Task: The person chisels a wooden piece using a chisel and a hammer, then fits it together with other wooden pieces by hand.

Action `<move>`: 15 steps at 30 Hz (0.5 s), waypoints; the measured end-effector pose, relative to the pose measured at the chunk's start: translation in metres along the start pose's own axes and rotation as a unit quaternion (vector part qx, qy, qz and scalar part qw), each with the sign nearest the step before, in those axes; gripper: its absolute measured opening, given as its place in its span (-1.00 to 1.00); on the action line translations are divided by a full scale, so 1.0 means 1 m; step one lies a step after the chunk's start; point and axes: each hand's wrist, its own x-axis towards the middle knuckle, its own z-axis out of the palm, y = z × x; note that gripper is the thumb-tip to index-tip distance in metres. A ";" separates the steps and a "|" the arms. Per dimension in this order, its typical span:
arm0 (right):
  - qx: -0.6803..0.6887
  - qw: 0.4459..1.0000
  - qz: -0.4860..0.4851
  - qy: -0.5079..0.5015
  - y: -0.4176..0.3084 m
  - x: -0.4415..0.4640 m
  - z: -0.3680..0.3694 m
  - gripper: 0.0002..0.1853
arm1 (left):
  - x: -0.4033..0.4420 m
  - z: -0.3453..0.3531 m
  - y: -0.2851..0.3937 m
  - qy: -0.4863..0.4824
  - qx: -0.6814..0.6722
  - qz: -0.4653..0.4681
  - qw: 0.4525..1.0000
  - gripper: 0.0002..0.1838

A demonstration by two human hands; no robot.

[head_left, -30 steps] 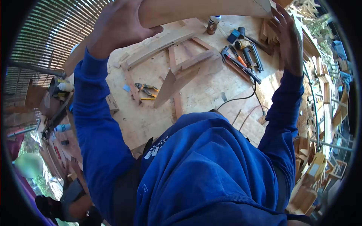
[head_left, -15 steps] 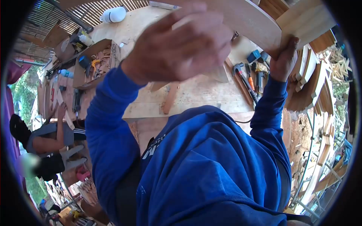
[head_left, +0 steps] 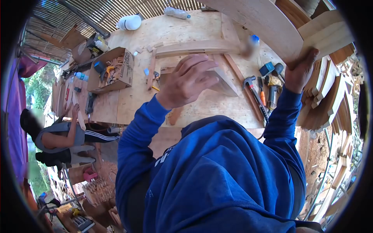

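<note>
My right hand (head_left: 300, 73) grips a pale wooden frame near its corner, where a long curved board (head_left: 264, 23) meets a second wide board (head_left: 326, 35). The thumb lies along the wood; the other fingers are mostly hidden by it. Over the workbench (head_left: 143, 105), my left hand (head_left: 190, 81) is empty, with loosely bent fingers held apart. Below and beside that hand lies a pale angled wooden piece (head_left: 223, 82). Behind it is a curved wooden rail (head_left: 198, 47) on the bench. Whether the hand touches any wood, I cannot tell.
A hammer (head_left: 254, 95), an orange-handled tool (head_left: 262, 97) and a yellow-black power tool (head_left: 273, 87) lie at right. Stacked boards (head_left: 326, 89) stand beyond my right arm. A cardboard box (head_left: 112, 72) of wood scraps sits left. Another person (head_left: 58, 136) works at far left.
My left hand has come away from near the raised board and down towards the bench, its fingers less blurred. My right hand still holds the wooden frame. The view has shifted slightly.
</note>
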 end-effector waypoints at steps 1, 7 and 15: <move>0.003 1.000 0.001 0.004 0.002 0.000 -0.002 -0.40 | 0.000 -0.002 0.002 0.043 -0.004 -0.026 0.999 -0.74; -0.013 1.000 0.012 -0.024 0.009 -0.002 -0.002 -0.40 | 0.017 -0.023 0.018 -0.056 -0.181 -0.086 0.978 -0.82; -0.076 0.994 0.020 -0.074 0.013 -0.015 0.001 -0.42 | 0.013 -0.123 -0.007 0.139 0.248 -0.075 0.956 -0.44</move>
